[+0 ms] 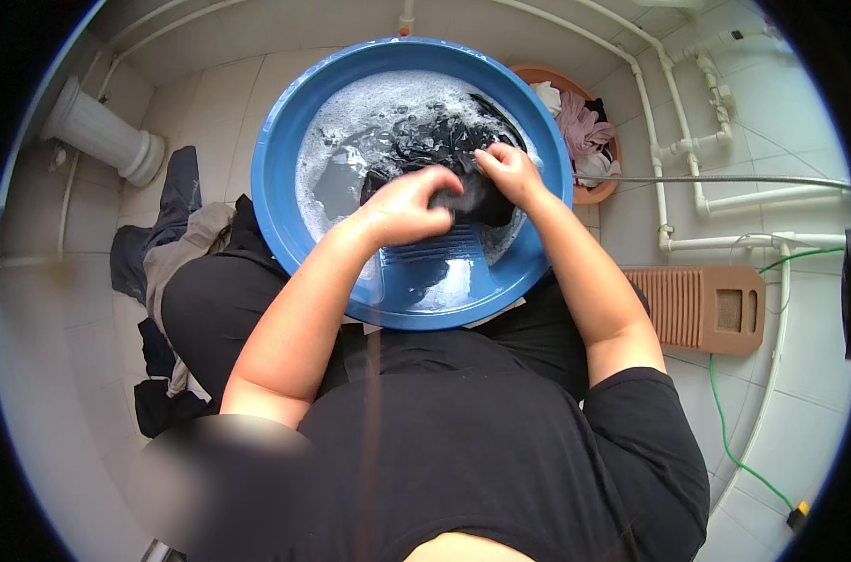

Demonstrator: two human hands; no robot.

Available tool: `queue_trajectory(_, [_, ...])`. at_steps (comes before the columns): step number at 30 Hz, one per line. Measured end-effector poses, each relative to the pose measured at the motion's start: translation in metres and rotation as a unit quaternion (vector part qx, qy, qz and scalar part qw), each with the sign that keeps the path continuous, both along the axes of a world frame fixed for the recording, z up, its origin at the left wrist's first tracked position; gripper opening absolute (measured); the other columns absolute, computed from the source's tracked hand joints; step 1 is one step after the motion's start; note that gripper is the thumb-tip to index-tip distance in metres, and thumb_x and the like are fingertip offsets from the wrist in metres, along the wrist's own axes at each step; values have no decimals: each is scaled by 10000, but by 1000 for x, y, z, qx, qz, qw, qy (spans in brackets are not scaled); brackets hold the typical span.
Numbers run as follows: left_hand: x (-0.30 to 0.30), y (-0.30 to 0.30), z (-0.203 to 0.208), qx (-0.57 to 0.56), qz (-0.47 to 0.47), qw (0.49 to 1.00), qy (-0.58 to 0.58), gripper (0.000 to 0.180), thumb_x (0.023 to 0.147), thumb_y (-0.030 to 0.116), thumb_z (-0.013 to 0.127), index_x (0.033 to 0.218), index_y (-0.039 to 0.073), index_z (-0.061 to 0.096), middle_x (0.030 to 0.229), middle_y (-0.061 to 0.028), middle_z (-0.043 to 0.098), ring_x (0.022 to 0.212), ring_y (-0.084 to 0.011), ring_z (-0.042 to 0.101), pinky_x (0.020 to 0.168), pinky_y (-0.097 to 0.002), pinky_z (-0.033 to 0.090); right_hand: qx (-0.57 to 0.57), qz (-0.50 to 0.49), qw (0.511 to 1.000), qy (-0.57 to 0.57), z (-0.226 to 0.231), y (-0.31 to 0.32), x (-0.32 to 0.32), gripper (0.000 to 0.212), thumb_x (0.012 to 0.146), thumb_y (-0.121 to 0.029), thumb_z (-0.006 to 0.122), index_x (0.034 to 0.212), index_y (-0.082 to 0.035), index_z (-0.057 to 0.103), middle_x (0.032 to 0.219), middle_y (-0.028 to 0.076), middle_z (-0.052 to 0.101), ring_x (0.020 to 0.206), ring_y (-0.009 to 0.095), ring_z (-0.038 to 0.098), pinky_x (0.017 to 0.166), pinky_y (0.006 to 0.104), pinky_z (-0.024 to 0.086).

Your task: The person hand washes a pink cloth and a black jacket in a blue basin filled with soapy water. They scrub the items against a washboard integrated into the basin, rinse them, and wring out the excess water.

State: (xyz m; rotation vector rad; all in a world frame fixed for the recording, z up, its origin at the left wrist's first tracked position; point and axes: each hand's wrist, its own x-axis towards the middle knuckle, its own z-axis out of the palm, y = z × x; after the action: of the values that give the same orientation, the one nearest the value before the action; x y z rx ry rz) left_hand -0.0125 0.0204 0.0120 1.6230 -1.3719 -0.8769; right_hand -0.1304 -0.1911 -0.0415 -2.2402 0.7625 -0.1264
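Observation:
A large round blue tub point(273, 178) stands before me, holding sudsy water and a wet black garment point(495, 206). My right hand point(511, 175) is closed on the garment, gripping it between thumb and fingers over the right half of the tub. Just to its left, my left hand point(408, 206) is curved, thumb and fingertips apart, with nothing visibly gripped. Dark cloth beside its fingertips is smeared by motion. Below both hands, the ridged blue washboard point(435, 251) slopes at the tub's near side. More of the black cloth lies in the foam beyond my hands.
An orange basin point(594, 195) of pink, white and dark clothes stands beyond the tub's right side. A brown washboard point(692, 309) lies at right, near white pipes point(659, 150) and a green cord point(725, 421). Dark and beige clothes point(177, 234) lie on the floor at left.

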Motion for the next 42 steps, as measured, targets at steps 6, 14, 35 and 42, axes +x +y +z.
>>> queue_trajectory(6, [8, 5, 1, 169, -76, 979, 83, 515, 673, 252, 770, 1110, 42, 597, 862, -88, 682, 817, -133, 634, 780, -257, 473, -138, 19, 981, 132, 17, 28, -3, 511, 731, -530, 622, 874, -39, 634, 790, 147, 645, 760, 289, 632, 701, 368, 491])
queue_trajectory(14, [35, 7, -88, 357, 275, 890, -69, 782, 687, 511, 657, 1252, 2, 474, 1218, -211, 527, 1174, -320, 482, 978, -375, 380, -13, 189, 977, 94, -49, 7, 18, 711, 723, -452, 660, 1306, -114, 434, 1348, 204, 392, 1232, 336, 399, 1026, 375, 329])
queue_trajectory(35, [19, -9, -96, -79, 144, 665, 729, 358, 896, 426, 488, 945, 99, 627, 853, -55, 637, 745, -179, 600, 699, -322, 500, -220, 132, 915, -312, 26, 156, 28, 209, 629, -246, 715, 792, -139, 640, 798, 65, 601, 728, 277, 594, 604, 348, 488])
queue_trajectory(42, [-7, -15, -54, -15, 360, 674, 645, 318, 934, 333, 403, 941, 81, 596, 865, -69, 622, 781, -219, 600, 736, -361, 500, -88, -81, 958, -262, 7, 135, 43, 279, 789, -315, 560, 682, -59, 584, 748, 157, 598, 701, 354, 580, 634, 410, 469])
